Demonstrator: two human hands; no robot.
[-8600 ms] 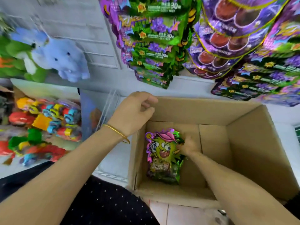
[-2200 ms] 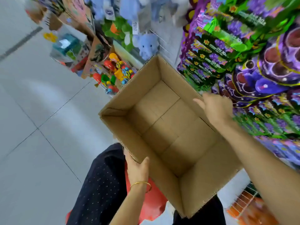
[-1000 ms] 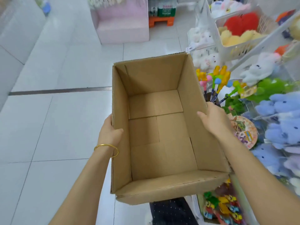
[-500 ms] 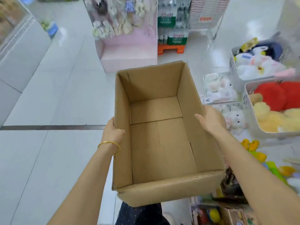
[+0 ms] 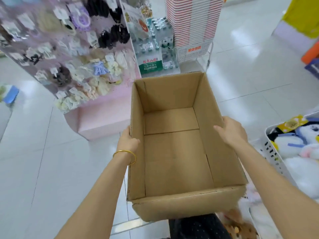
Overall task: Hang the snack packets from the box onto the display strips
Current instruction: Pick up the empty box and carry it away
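Ahead, a pink rack (image 5: pixel 101 118) and bottled water (image 5: pixel 151 49) stand beyond the box (image 5: pixel 172 94)

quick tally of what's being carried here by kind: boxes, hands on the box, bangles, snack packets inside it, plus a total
cardboard box: 1
hands holding it: 2 (left hand, right hand)
gold bangle: 1
snack packets in the box: 0
total: 4

Just beyond the far wall of the cardboard box (image 5: pixel 172 161) you can read 农夫山泉 in red on the bottled-water pack's label (image 5: pixel 150 64) — the white line beneath blurs. Beyond the box's far right corner, a white basket (image 5: pixel 183 55) bears an orange sign (image 5: pixel 194 48) — four characters, illegible.
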